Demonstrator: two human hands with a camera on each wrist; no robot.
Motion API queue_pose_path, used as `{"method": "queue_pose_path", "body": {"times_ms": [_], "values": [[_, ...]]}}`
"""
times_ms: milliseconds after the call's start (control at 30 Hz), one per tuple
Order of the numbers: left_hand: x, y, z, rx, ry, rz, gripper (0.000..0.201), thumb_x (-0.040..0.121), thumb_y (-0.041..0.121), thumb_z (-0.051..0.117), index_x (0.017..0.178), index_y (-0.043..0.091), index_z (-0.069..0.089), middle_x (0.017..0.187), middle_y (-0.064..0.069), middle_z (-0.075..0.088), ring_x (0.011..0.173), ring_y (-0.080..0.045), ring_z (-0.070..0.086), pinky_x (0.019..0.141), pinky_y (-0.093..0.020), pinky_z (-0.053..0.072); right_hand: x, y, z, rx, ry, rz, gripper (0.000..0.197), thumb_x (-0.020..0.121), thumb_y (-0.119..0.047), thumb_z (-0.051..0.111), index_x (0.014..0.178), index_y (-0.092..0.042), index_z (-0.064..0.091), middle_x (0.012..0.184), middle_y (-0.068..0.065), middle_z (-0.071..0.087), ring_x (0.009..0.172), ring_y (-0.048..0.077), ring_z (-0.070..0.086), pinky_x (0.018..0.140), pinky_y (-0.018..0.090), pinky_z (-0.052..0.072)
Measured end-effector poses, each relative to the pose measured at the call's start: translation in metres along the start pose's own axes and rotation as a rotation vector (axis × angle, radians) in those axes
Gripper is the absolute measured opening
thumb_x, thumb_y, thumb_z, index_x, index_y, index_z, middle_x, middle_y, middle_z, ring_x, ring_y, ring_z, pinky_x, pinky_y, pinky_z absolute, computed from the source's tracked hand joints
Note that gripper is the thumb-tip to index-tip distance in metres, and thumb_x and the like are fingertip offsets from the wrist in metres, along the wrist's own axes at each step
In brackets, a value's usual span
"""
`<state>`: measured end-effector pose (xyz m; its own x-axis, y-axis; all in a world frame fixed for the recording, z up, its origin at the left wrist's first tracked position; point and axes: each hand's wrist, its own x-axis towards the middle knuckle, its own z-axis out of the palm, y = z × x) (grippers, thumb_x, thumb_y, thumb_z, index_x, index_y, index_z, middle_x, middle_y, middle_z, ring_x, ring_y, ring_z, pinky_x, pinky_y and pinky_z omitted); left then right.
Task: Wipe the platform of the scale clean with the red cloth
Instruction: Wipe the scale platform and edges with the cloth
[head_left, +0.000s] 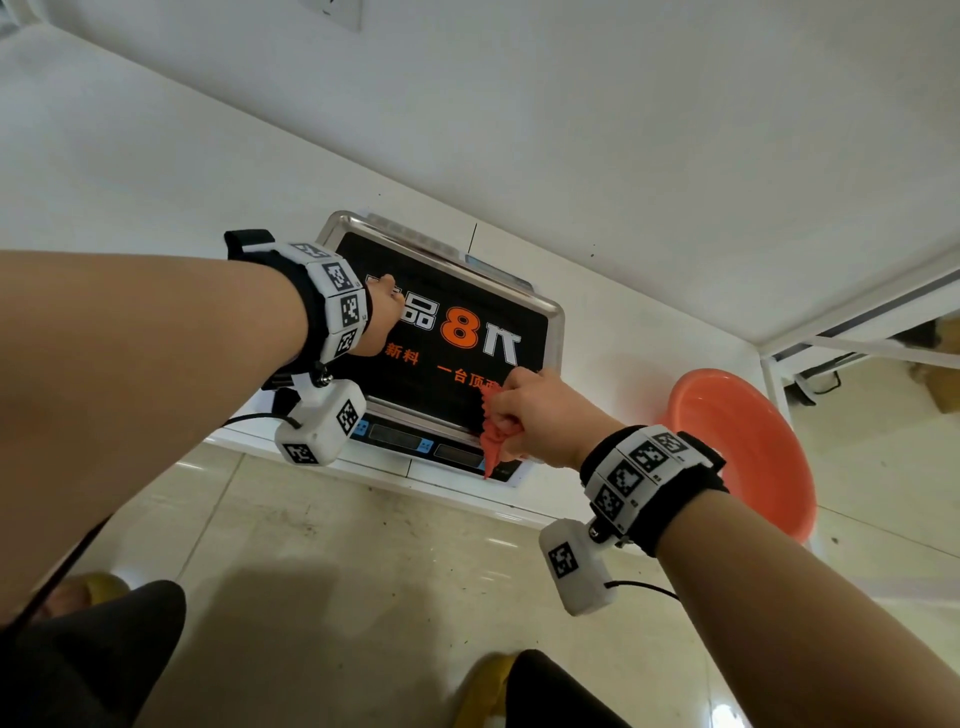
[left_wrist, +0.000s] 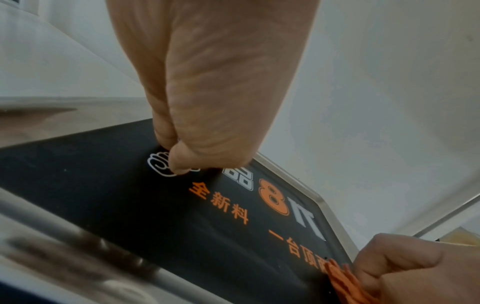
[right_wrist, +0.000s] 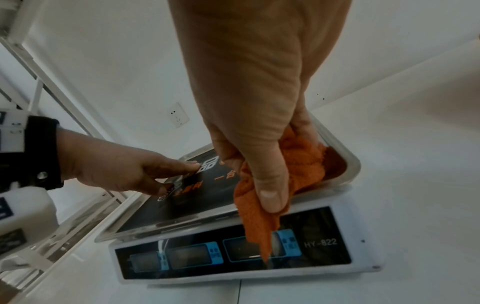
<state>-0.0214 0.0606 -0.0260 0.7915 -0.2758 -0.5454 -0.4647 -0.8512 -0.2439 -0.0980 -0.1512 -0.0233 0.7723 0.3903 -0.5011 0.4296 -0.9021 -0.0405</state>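
Note:
The scale sits on a white table, its steel platform (head_left: 415, 384) (left_wrist: 130, 205) (right_wrist: 187, 203) covered by a black sheet with orange and white print. My left hand (head_left: 382, 312) (left_wrist: 179, 162) (right_wrist: 155, 174) presses the platform's left part with straight fingertips. My right hand (head_left: 524, 410) (left_wrist: 405, 265) (right_wrist: 259, 164) grips the bunched red cloth (head_left: 493, 441) (left_wrist: 342, 281) (right_wrist: 303, 162) on the platform's near right corner. A tail of the cloth hangs over the scale's display panel (head_left: 410, 441) (right_wrist: 233, 253).
An orange-red basin (head_left: 743, 447) stands right of the scale at the table's (head_left: 649, 364) corner. A white metal frame (head_left: 857, 312) lies beyond it. The wall rises close behind the scale, with a socket (right_wrist: 178, 115). Tiled floor lies below the table's front edge.

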Motion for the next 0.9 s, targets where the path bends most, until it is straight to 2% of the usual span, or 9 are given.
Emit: {"method": "queue_pose_path", "body": {"times_ms": [100,233,400,467,533,633,700,800,900], "values": [[0.001,0.0,0.0,0.001,-0.008,0.001,0.062,0.092,0.015,0.052,0.147,0.007,0.023,0.15,-0.012,0.019,0.13,-0.024,0.041,0.099,-0.029,0.043,-0.001,0.007,-0.005,0.152,0.043,0.001,0.032,0.082,-0.012,0.068,0.069,-0.018,0.04,0.086,0.0,0.049,0.075,0.015,0.043,0.073,0.025,0.033],[0.004,0.0,0.001,0.015,-0.012,0.002,0.062,0.092,0.016,0.052,0.146,0.006,0.023,0.149,-0.012,0.02,0.128,-0.023,0.044,0.097,-0.028,0.044,-0.006,0.029,-0.022,0.541,0.204,0.216,0.024,0.079,-0.009,0.075,0.074,-0.014,0.052,0.064,-0.011,0.057,0.055,-0.002,0.055,0.056,0.014,0.044],[0.004,-0.003,0.004,-0.037,0.004,-0.001,0.065,0.091,0.013,0.054,0.148,0.005,0.024,0.152,-0.015,0.019,0.135,-0.029,0.037,0.105,-0.033,0.039,0.009,0.053,-0.04,0.831,0.469,0.367,0.022,0.08,0.001,0.069,0.082,-0.011,0.051,0.067,-0.006,0.075,0.069,0.015,0.072,0.068,0.036,0.06],[0.003,-0.006,0.007,-0.065,0.036,0.007,0.066,0.091,0.012,0.055,0.149,0.003,0.025,0.155,-0.018,0.017,0.141,-0.032,0.029,0.112,-0.038,0.031,0.017,0.05,-0.041,0.858,0.501,0.373,0.021,0.082,0.003,0.063,0.084,-0.011,0.047,0.069,-0.002,0.074,0.07,0.011,0.074,0.058,0.024,0.057],[0.002,-0.005,0.006,-0.038,0.036,0.012,0.067,0.092,0.013,0.054,0.15,0.003,0.022,0.155,-0.017,0.015,0.141,-0.03,0.029,0.111,-0.035,0.033,0.023,0.045,-0.036,0.782,0.494,0.42,0.018,0.084,0.004,0.061,0.085,-0.007,0.047,0.072,-0.005,0.068,0.067,0.006,0.068,0.049,0.012,0.048],[0.002,0.001,0.002,-0.038,0.013,-0.004,0.065,0.093,0.014,0.052,0.148,0.004,0.019,0.153,-0.013,0.017,0.135,-0.024,0.036,0.103,-0.029,0.04,0.03,0.037,-0.028,0.504,0.385,0.467,0.014,0.078,-0.004,0.064,0.079,-0.012,0.052,0.081,0.001,0.066,0.084,0.021,0.067,0.068,0.032,0.058],[0.001,0.001,0.001,-0.042,0.009,-0.008,0.066,0.092,0.014,0.053,0.148,0.005,0.019,0.152,-0.013,0.017,0.134,-0.025,0.038,0.102,-0.03,0.041,0.031,0.027,-0.028,0.42,0.279,0.477,0.016,0.078,-0.005,0.064,0.077,-0.014,0.051,0.079,0.001,0.065,0.082,0.022,0.068,0.067,0.034,0.057],[-0.001,-0.002,0.0,-0.033,-0.004,-0.009,0.066,0.092,0.014,0.054,0.148,0.006,0.021,0.151,-0.012,0.018,0.133,-0.026,0.039,0.101,-0.031,0.042,0.026,0.014,-0.029,0.704,0.138,0.45,0.022,0.086,0.003,0.065,0.08,-0.012,0.05,0.067,-0.006,0.068,0.058,0.005,0.069,0.054,0.022,0.057],[-0.002,-0.003,-0.001,-0.045,-0.005,0.005,0.065,0.092,0.014,0.053,0.148,0.006,0.022,0.151,-0.012,0.019,0.133,-0.026,0.04,0.101,-0.031,0.042,0.022,0.019,-0.034,1.032,0.152,0.451,0.019,0.086,0.0,0.072,0.094,-0.006,0.056,0.073,0.004,0.075,0.067,0.019,0.076,0.066,0.035,0.065]]}}
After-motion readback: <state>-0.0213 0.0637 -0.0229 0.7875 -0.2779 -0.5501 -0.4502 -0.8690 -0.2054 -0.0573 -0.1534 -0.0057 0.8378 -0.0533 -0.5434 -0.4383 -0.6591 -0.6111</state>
